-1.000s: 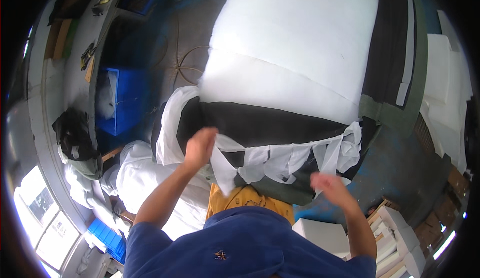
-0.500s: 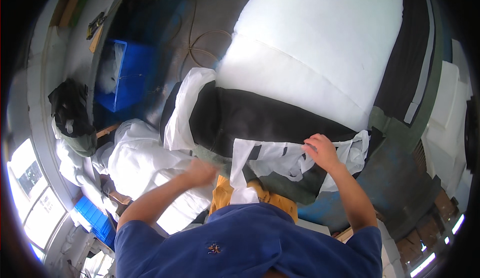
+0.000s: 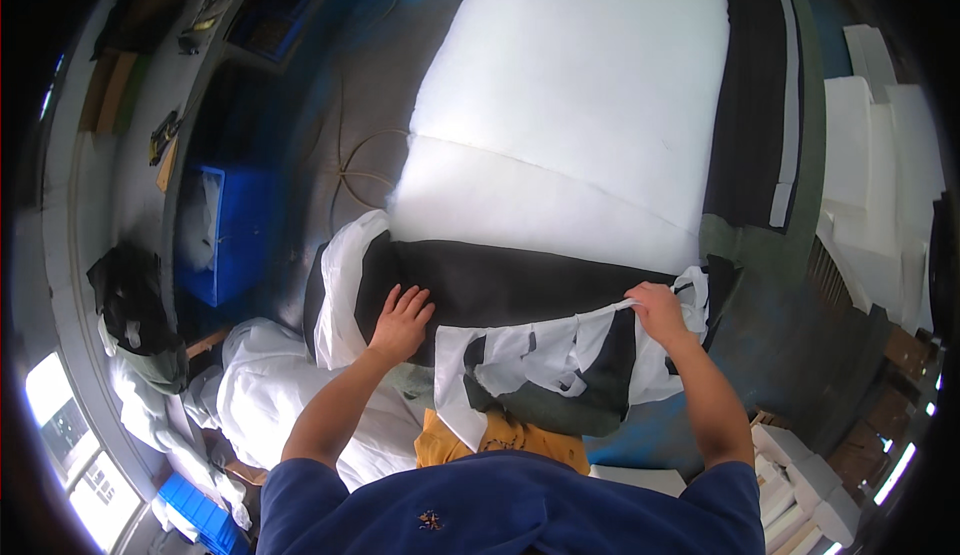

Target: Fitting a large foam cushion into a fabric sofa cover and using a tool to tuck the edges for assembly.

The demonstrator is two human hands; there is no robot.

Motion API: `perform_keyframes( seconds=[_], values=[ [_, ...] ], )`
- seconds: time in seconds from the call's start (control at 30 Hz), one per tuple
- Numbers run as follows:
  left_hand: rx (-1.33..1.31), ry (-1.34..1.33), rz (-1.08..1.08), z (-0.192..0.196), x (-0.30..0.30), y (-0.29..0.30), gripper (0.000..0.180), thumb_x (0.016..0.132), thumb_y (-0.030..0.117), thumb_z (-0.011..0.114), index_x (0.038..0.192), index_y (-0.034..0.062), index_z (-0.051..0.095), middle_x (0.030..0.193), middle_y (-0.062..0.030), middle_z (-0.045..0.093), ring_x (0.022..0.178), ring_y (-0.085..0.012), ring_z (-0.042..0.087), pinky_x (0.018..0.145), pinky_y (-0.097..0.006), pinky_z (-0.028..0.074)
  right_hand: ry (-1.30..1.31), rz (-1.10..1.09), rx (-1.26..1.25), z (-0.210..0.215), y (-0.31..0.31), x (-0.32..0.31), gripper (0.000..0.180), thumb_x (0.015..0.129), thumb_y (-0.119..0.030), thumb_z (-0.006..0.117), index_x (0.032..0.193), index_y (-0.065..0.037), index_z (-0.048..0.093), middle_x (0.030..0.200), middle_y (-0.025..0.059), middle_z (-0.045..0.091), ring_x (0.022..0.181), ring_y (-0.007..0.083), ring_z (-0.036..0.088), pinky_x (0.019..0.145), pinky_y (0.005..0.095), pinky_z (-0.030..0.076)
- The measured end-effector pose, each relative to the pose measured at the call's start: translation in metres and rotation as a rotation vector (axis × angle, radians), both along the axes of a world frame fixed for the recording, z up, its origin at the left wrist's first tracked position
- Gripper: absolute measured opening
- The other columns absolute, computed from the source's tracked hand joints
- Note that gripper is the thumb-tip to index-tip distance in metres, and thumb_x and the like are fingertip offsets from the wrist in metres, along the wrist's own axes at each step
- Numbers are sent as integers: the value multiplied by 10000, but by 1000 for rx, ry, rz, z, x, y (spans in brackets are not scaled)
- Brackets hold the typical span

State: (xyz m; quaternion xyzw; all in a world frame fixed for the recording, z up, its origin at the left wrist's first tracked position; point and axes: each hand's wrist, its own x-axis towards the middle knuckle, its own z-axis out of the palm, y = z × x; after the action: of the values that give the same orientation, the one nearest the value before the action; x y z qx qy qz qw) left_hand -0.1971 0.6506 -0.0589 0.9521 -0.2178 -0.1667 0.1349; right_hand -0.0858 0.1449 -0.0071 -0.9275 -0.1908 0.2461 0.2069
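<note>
Head view: your left hand (image 3: 402, 323) is laid flat on the black cloth (image 3: 520, 280), with its fingers straight and a little bit apart, and you can see nothing held in them. Your right hand (image 3: 660, 313) has its fingers closed on the top edge of the white strip (image 3: 560, 333), near the strip's right end. That strip runs along the front of the black cloth, between your two hands, and its loose bits hang down over the dark green cloth (image 3: 570, 405). Past the black cloth is the big white pad (image 3: 570, 105). Left of your left hand is a white fold (image 3: 337, 305). A heap of white cloth (image 3: 290, 395) lies near your left arm, and a blue bin (image 3: 240, 235) is farther off that way.
</note>
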Motion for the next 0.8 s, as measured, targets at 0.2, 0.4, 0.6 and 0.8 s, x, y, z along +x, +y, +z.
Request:
perform_keyframes(
  seconds=[0.2, 0.4, 0.6, 0.8],
  values=[
    [-72, 137, 603, 18, 47, 9, 192, 943, 44, 499, 1127, 63, 554, 974, -223, 669, 961, -412, 662, 828, -512, 534, -22, -190, 172, 30, 0, 53, 197, 836, -86, 703, 1029, -46, 707, 958, 123, 693, 879, 360, 659, 750, 413, 521],
    [-46, -107, 248, 77, 228, 57, 127, 1008, 200, 523, 1076, 95, 542, 874, -198, 684, 799, -436, 652, 667, -526, 507, 112, -320, 277, -14, 6, 118, 174, 879, -165, 712, 969, -16, 707, 822, 135, 681, 736, 287, 648, 705, 373, 504],
    [-12, 140, 387, -96, 306, 70, 219, 987, 280, 506, 1055, 82, 570, 1019, -219, 701, 977, -414, 663, 811, -504, 501, 313, -456, 114, -92, 53, 159, 216, 920, -230, 694, 932, -16, 718, 728, 91, 667, 645, 195, 579, 671, 344, 479],
    [-472, 348, 594, -143, 312, 55, 283, 924, 311, 681, 1034, 56, 629, 982, -191, 699, 929, -394, 656, 812, -435, 511, 274, -576, 273, -101, 75, 170, 372, 921, -363, 701, 913, 9, 709, 769, 63, 672, 735, 121, 586, 704, 273, 470]
  ],
)
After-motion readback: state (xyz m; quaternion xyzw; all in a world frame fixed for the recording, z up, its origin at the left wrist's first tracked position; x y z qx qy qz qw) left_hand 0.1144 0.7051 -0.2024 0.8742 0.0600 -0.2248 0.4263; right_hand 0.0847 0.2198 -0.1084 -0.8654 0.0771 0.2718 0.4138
